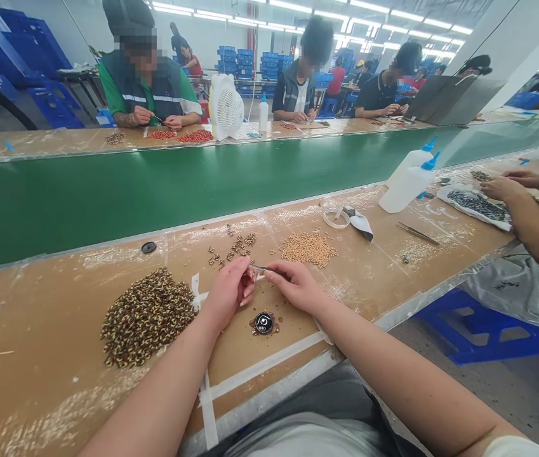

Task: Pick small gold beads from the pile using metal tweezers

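My left hand (232,289) is closed in a pinch above the work mat; what sits between its fingertips is too small to make out. My right hand (295,284) grips a pair of tweezers (258,268), whose tips reach the left fingertips. Just below both hands lies a small round black dish (264,324) with a shiny surface, ringed by brown spots. A large heap of small dark-and-cream beads (148,317) lies to the left of my left hand. Beyond my hands are a loose scatter of similar small pieces (238,247) and a pile of tan beads (310,249).
White tape strips (269,365) mark the mat. A black disc (148,247), a clear ring (336,218), spare tweezers (418,233) and white bottles (400,190) stand or lie around. A co-worker's hands (512,187) work at right. A green belt (178,184) runs beyond.
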Demonstrator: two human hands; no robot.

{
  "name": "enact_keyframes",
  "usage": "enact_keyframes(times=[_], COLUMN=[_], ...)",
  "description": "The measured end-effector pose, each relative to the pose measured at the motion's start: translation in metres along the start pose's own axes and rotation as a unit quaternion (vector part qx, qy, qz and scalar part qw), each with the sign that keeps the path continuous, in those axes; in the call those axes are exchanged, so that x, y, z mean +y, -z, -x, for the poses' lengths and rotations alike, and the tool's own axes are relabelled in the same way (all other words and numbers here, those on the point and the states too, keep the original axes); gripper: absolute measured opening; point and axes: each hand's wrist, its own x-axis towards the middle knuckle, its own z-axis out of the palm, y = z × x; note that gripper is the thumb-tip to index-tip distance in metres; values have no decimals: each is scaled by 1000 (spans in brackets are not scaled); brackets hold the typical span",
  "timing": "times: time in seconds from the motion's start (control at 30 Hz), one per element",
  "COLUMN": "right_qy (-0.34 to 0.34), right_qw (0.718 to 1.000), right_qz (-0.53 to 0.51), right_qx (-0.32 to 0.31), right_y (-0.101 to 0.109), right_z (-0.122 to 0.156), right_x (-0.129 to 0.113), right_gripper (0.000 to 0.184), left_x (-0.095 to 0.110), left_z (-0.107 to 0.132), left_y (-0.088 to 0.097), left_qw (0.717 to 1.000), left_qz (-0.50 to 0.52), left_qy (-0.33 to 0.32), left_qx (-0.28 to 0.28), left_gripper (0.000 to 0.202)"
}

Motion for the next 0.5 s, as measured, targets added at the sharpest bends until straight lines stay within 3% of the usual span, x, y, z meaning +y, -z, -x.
enact_keyframes(times=[0.5], right_qy=[-12], right_qw=[1000], right_qz=[-6], right_qx=[-3], right_y=[0], right_z=[1], right_x=[1], right_gripper=[27], left_x=[5], left_z=[2], left_y=[-3], left_qw=[999], left_qz=[1], left_qy=[37], left_qx=[12], left_gripper=[59])
